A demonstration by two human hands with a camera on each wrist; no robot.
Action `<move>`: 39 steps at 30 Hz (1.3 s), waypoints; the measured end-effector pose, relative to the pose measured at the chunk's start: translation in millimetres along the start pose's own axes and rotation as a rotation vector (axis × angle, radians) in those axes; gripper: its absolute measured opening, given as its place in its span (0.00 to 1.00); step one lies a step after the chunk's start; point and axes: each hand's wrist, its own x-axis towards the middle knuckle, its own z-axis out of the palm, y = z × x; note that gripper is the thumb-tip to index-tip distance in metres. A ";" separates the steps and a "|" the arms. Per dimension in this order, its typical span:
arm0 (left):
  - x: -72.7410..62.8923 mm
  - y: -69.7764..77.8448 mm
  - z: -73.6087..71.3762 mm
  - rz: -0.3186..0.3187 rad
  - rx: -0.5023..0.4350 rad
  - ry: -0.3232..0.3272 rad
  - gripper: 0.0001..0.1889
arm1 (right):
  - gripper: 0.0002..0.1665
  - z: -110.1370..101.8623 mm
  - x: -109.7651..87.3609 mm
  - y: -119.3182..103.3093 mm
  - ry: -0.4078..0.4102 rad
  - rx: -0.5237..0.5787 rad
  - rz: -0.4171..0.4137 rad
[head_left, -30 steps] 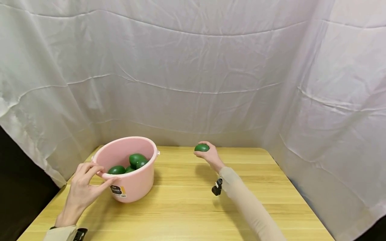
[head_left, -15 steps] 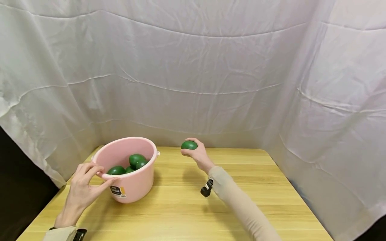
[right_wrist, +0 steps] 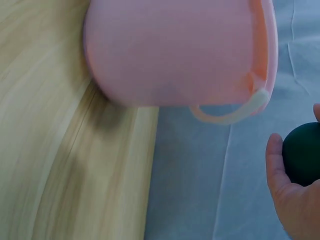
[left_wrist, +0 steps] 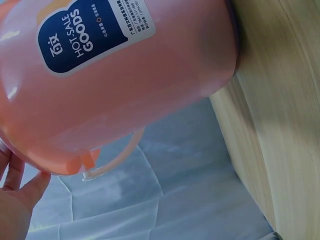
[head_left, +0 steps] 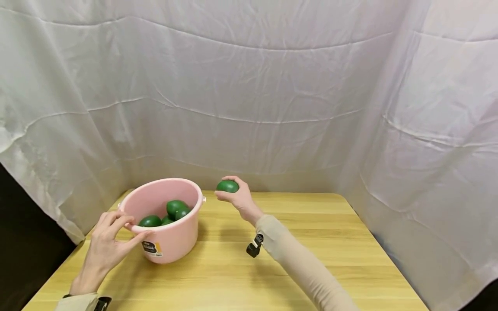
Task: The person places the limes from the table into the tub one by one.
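Note:
A pink bucket with a label on its side stands at the left of the table. My left hand grips its near-left rim, fingertips over the edge and thumb on the outside. Several green avocados lie at the bottom of the bucket. Right of the bucket, raised above the table, my right hand holds another avocado between thumb and fingers. In the right wrist view this avocado is cut off by the frame edge, beside the bucket's rim.
The wooden table reaches back to a pale cloth curtain that hangs behind it and along both sides. The bucket's handle hangs down on its far side.
My right hand has moved left toward the bucket, carrying the avocado and rising slightly. The left hand and the bucket have stayed in place.

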 end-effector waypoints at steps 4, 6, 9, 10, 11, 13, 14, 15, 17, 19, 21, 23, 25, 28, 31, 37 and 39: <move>-1.0 -0.4 0.8 0.004 -0.004 0.006 0.36 | 0.28 12.8 -4.7 -6.5 -0.036 -0.021 -0.022; -1.2 -0.3 1.4 0.007 -0.007 0.008 0.36 | 0.28 19.1 -7.1 -8.9 -0.040 -0.088 -0.039; -0.6 -0.4 2.3 0.011 -0.007 0.010 0.36 | 0.30 28.5 -9.4 -11.8 -0.044 -0.197 -0.078; -0.3 -0.5 2.6 0.012 -0.007 0.010 0.36 | 0.30 31.5 -10.0 -13.0 -0.047 -0.226 -0.091; 0.1 -0.5 2.8 0.011 -0.006 0.008 0.36 | 0.30 34.3 -10.5 -14.2 -0.054 -0.248 -0.100; 0.6 -0.6 3.3 0.012 -0.004 0.008 0.36 | 0.31 39.9 -11.2 -16.6 -0.075 -0.259 -0.121; 0.7 -0.6 3.3 0.012 -0.003 0.008 0.36 | 0.30 42.7 -11.6 -17.8 -0.087 -0.259 -0.126; 0.8 -0.6 3.3 0.012 -0.003 0.007 0.36 | 0.31 45.3 -12.2 -19.2 -0.099 -0.257 -0.132; 1.1 -0.6 3.4 0.012 -0.003 0.008 0.36 | 0.30 50.1 -12.9 -21.5 -0.120 -0.256 -0.138; 1.1 -0.8 3.8 0.012 -0.005 0.010 0.36 | 0.30 54.6 -12.9 -23.1 -0.135 -0.260 -0.143; 1.1 -1.2 4.3 0.011 -0.004 0.009 0.36 | 0.29 59.1 -12.6 -24.7 -0.142 -0.273 -0.143; 1.2 -1.9 4.6 0.011 -0.006 0.010 0.36 | 0.29 63.9 -11.1 -25.6 -0.146 -0.281 -0.140; 1.1 -2.4 5.0 0.010 -0.008 0.010 0.36 | 0.28 68.7 -9.9 -26.3 -0.151 -0.282 -0.133; 0.6 -2.8 5.0 0.011 -0.011 0.008 0.36 | 0.29 76.1 -8.4 -27.5 -0.152 -0.314 -0.123; 0.9 -3.1 4.9 0.011 -0.012 0.002 0.36 | 0.30 82.8 -7.6 -27.9 -0.146 -0.378 -0.112; 2.3 -3.5 5.7 0.007 -0.001 -0.010 0.35 | 0.30 93.6 -4.5 -28.5 -0.132 -0.499 -0.115; 2.4 -3.6 6.0 0.013 0.002 -0.005 0.36 | 0.30 97.1 -2.7 -29.2 -0.141 -0.528 -0.125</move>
